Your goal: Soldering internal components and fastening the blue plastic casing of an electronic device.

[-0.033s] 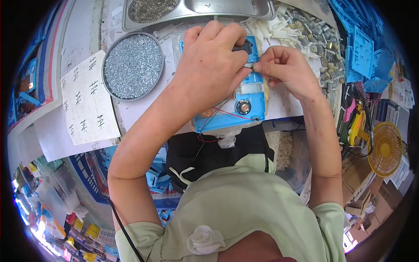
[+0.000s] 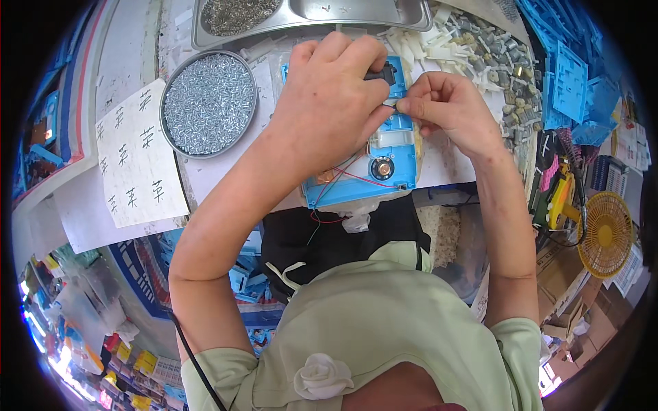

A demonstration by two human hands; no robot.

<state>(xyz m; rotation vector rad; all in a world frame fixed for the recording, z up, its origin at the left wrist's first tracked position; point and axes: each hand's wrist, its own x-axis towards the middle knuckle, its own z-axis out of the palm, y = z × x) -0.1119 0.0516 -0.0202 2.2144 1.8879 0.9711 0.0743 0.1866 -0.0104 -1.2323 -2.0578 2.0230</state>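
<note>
A blue plastic casing (image 2: 351, 192) lies on the work table in front of me, its inner side up. A round speaker (image 2: 382, 168) sits near its lower right corner, and thin red and dark wires (image 2: 363, 179) run across it. My left hand (image 2: 332, 96) is curled over the casing's upper part, its thumb and forefinger closed near the right edge. My right hand (image 2: 445, 109) comes in from the right, thumb and forefinger pinched together close to the left thumb. What either pinch holds is too small and covered to make out. Beside the left fingers shows a black part (image 2: 389, 74).
A round dish of small silvery metal pieces (image 2: 209, 103) stands left of the casing, beside a handwritten sheet (image 2: 140, 157). A metal tray (image 2: 356, 12) lies at the back. Loose white and grey parts (image 2: 473, 48) and blue plastic pieces (image 2: 569, 82) are heaped right. A yellow fan (image 2: 604, 233) stands far right.
</note>
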